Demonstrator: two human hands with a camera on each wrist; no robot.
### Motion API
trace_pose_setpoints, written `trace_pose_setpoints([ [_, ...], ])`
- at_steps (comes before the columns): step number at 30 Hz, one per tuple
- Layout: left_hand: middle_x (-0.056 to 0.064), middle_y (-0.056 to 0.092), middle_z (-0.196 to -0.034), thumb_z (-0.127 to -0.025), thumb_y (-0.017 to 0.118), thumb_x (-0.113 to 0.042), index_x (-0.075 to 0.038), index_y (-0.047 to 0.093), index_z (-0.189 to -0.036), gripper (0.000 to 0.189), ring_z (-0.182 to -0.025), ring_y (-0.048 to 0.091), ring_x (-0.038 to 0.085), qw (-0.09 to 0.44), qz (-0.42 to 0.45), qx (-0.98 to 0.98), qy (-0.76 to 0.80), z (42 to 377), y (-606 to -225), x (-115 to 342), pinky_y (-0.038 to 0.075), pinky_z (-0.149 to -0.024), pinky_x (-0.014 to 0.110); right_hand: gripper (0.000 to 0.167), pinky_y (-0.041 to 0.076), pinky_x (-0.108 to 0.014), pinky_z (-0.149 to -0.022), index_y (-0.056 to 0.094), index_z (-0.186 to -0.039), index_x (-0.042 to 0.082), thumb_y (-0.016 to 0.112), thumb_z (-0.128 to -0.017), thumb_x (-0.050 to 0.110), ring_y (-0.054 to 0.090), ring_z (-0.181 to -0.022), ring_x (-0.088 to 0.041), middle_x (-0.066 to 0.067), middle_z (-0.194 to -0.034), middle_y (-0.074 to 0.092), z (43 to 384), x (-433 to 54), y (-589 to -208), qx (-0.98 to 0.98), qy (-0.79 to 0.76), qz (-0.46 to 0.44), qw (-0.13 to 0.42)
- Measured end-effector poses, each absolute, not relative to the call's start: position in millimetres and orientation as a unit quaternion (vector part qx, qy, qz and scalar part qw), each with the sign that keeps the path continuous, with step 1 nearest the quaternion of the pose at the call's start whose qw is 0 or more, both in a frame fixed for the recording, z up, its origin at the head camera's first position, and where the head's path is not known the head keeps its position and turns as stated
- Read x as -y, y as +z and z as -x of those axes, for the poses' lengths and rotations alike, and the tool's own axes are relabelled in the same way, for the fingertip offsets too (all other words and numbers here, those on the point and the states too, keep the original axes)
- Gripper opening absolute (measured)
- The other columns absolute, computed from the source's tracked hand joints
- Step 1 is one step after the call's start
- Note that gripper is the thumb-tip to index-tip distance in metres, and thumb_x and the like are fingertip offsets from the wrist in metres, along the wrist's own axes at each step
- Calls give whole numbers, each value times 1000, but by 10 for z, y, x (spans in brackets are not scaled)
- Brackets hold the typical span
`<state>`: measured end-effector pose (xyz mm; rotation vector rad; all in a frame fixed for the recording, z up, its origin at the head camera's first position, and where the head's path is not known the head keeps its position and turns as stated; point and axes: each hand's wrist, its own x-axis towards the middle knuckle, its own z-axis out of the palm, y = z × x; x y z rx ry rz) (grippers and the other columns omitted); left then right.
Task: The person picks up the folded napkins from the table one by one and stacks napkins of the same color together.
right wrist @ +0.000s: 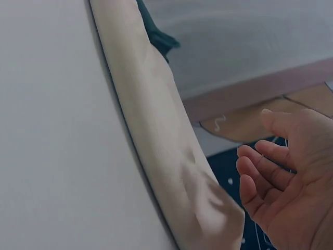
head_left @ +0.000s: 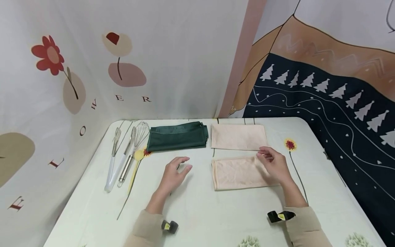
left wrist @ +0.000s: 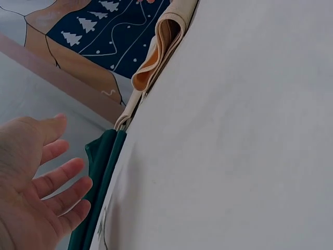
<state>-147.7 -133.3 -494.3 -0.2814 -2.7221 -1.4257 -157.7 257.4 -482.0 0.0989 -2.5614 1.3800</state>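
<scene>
Two folded pale pink cloths lie on the table, the far cloth (head_left: 239, 137) behind the near cloth (head_left: 236, 173). To their left is a folded dark green cloth (head_left: 177, 137). My right hand (head_left: 275, 165) hovers over the right end of the near pink cloth, fingers loosely bent and holding nothing; the right wrist view shows it apart from the cloth. My left hand (head_left: 173, 175) is above the table in front of the green cloth, its fingers spread and relaxed, nothing in them. In the left wrist view the folded layers of the near pink cloth (left wrist: 161, 49) show edge-on.
At the table's left lie a wire whisk (head_left: 126, 168), a yellow spoon-like utensil (head_left: 139, 156) and two utensils with pale handles (head_left: 110, 171), whose kinds I cannot tell. A printed curtain (head_left: 185, 61) stands behind the white table (head_left: 203, 216).
</scene>
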Motion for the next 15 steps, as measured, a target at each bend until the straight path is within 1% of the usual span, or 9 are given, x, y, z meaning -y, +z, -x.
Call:
trace_pose_setpoints([
  [4,7,66,-128,-96,73,-24,-6,67,-129,38,-123,59,27,20,94,879,-467,1458,-4955,1294,46,-106,48,34,44,-10,-73,66,-122,-4,66,-100,21,54,-87,5,-17,-104,70,1563,-2712,-4859,881,454,-14,133],
  [6,9,67,-125,-95,73,-22,-4,68,-128,37,-120,60,28,21,100,873,-476,1464,-4963,1271,46,-105,48,35,44,-11,-73,65,-123,-4,65,-101,23,54,-90,5,-18,-105,70,1562,-2765,-4862,884,448,-2,132],
  [9,10,68,-122,-95,73,-21,-3,68,-127,36,-118,61,27,16,97,863,-495,1488,-4987,1219,48,-104,45,38,43,-14,-76,64,-126,-4,63,-102,26,57,-98,-6,-19,-110,69,1568,-2821,-4865,889,442,15,122],
  [12,11,67,-123,-96,73,-20,-3,67,-127,36,-118,61,27,3,87,853,-514,1510,-5012,1148,49,-104,44,41,43,-17,-80,62,-129,-4,63,-102,27,58,-109,-25,-22,-118,66,1575,-2864,-4885,889,443,33,111],
  [15,11,66,-125,-97,72,-21,-2,66,-129,38,-118,61,27,-14,79,849,-522,1516,-5028,1064,50,-102,42,45,43,-19,-84,60,-132,-4,63,-102,29,56,-117,-34,-24,-124,63,1578,-2902,-4911,889,445,51,100],
])
